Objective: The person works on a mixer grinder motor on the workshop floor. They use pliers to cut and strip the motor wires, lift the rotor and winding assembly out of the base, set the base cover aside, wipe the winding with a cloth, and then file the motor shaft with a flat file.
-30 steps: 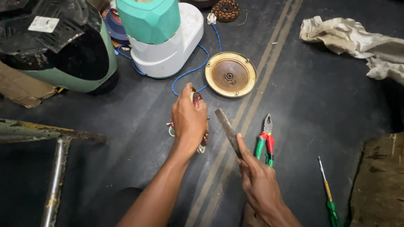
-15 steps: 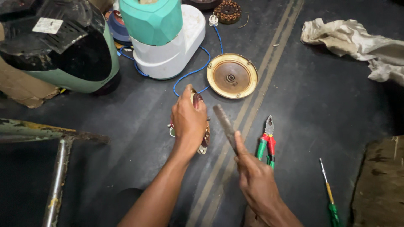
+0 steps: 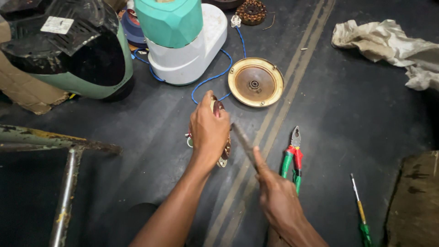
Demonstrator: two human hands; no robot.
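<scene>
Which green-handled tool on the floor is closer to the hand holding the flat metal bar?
The pliers, beside the right hand; the thin screwdriver lies farther right.

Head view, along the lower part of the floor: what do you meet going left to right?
Rusty metal frame → left hand → right hand → pliers with red and green handles → green-handled screwdriver.

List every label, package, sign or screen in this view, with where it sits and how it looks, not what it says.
Label: a small whitish rectangular sticker with dark print, on top of the black and pale green appliance housing, top left.
Cardboard: a brown torn piece lying under that housing at the left edge; whether it is a package cannot be told.
No signs or screens in view.
</scene>
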